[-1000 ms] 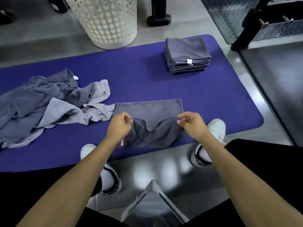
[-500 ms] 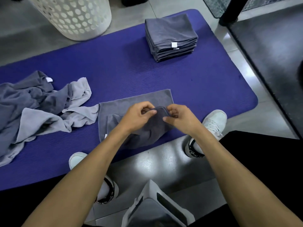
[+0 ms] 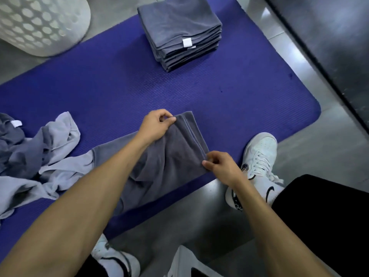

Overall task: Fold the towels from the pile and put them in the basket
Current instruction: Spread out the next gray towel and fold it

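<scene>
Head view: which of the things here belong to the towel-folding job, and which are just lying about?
Part of the job:
- dark grey towel, pinched by left hand and right hand
- unfolded pile
- folded stack
- white basket

Just there:
- purple mat under the towels
- white shoes
- dark metal plate

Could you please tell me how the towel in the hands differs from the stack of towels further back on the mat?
The held towel is one piece, half folded and rumpled; the stack is several, squared and flat. The left hand and right hand pinch the towel's corners; nothing touches the stack. Both are dark grey and lie on the mat.
</scene>
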The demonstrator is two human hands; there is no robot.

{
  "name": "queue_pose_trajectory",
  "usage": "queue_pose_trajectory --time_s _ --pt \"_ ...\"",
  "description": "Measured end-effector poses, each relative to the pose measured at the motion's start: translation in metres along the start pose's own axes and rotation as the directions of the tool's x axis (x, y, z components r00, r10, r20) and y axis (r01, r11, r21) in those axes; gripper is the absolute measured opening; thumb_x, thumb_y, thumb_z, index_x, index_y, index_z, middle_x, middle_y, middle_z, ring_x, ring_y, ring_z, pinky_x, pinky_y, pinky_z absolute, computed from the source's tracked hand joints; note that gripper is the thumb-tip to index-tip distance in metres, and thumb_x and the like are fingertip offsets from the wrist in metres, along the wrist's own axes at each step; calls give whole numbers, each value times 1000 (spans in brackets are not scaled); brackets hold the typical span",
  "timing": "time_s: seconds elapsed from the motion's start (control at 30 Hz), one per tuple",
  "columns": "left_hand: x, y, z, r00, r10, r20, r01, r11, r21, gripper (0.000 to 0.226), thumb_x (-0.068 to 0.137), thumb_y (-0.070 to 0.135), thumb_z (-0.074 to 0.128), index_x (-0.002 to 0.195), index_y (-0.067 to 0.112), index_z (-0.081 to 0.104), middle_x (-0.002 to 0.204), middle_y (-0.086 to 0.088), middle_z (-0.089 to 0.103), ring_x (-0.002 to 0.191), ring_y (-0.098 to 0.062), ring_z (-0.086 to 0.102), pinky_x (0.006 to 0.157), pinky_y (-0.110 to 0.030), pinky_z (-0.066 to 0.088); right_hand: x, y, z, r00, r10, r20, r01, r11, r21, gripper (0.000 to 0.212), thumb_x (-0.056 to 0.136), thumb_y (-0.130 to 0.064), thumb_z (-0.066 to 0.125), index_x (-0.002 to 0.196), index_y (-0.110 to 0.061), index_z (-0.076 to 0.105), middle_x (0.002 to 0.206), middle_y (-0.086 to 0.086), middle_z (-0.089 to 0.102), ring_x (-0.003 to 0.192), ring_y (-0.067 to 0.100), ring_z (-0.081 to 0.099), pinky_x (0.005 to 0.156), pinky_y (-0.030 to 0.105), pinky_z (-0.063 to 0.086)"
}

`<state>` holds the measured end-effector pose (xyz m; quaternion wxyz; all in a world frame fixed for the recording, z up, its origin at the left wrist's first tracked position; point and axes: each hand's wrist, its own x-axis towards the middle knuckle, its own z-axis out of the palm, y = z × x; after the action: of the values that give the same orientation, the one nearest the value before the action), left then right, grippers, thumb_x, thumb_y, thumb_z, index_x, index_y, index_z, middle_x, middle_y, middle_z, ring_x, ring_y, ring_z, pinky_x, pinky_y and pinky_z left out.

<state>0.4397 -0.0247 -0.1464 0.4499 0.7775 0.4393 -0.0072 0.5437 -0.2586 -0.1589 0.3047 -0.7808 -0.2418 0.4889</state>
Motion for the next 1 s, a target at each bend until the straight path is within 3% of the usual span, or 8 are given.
queue_pose_trajectory --time_s 0.07,0.2,0.5,0.6,0.7,0.83,0.9,1.0 --pt "25 -5 14 1000 -2 -5 2 999 41 14 92 31 67 91 18 72 89 -3 70 87 -20 65 80 -37 53 5 17 8 999 51 -19 -51 999 -5 14 93 -19 65 80 -16 59 66 -5 50 59 9 45 61 28 41" --pt "59 -17 44 1000 -13 15 10 986 166 16 94 31 62 92 17 69 85 3 65 85 -17 61 78 -35 51 11 35 21 983 89 -158 -88 996 17 10 96 -21 61 103 -16 66 83 -5 66 78 13 61 70 25 48" --pt "69 -30 62 989 94 -112 -62 963 264 23 97 38 56 97 17 65 96 0 66 90 -16 58 74 -33 46 19 44 29 959 94 -267 -94 995 12 14 99 -23 56 99 -15 67 78 -12 64 71 0 58 61 10 40" --pt "70 -26 64 986 92 -138 -47 953 301 23 97 38 55 97 16 64 96 0 61 88 -15 54 70 -31 40 20 46 31 959 86 -270 -85 996 13 10 99 -25 55 101 -20 64 83 -11 63 77 3 59 66 13 42" --pt "70 -23 67 984 80 -158 -26 947 320 24 97 38 55 99 15 62 99 -2 60 89 -15 53 69 -32 39 20 53 37 952 96 -289 -91 995 31 9 97 -27 58 106 -25 58 93 -9 63 94 14 58 82 29 49" --pt "65 -22 70 983 112 -143 -55 934 354 27 97 35 56 115 15 59 114 -8 55 104 -24 54 80 -40 49 19 57 45 926 61 -371 -72 997 -15 12 96 -23 60 106 -19 64 96 -5 61 96 17 56 89 33 46" --pt "64 -21 70 983 155 -96 -101 901 421 31 98 34 53 123 17 60 120 -9 53 112 -26 50 93 -43 46 19 56 48 902 75 -425 -78 997 10 12 95 -21 62 105 -16 67 99 -1 56 92 16 56 89 33 47" --pt "65 -16 70 980 187 -69 -125 846 518 27 100 30 51 117 12 62 122 -11 53 114 -27 48 99 -42 38 18 56 50 898 97 -430 -102 995 11 14 96 -26 61 103 -15 66 104 0 49 88 14 54 87 29 47"
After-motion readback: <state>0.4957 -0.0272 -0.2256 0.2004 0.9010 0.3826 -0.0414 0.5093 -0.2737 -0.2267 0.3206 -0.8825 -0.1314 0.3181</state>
